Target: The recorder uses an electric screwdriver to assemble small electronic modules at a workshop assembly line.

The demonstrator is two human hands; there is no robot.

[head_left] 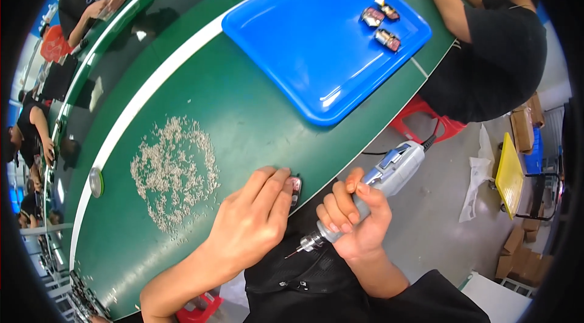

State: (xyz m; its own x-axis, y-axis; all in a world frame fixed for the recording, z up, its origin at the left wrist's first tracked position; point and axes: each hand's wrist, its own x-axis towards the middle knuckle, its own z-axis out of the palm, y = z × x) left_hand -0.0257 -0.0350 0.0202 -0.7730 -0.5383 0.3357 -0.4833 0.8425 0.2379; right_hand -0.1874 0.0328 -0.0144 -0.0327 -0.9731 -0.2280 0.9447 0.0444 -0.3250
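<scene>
My left hand (252, 216) rests at the near edge of the green table (243, 116), fingers closed over a small dark red part (295, 188) that shows only at its tip. My right hand (356, 216) grips a grey and white electric screwdriver (377, 186), held off the table's edge with its bit pointing left toward my left hand. A spread of several tiny pale screws (173, 168) lies on the table just left of my left hand.
A large blue tray (304, 49) with three small dark red parts (380, 22) sits further up the table. A person in black sits at the upper right, others along the far left side. A small round tin (96, 182) lies left of the screws. Red stools, cardboard boxes and a yellow tray on the floor at right.
</scene>
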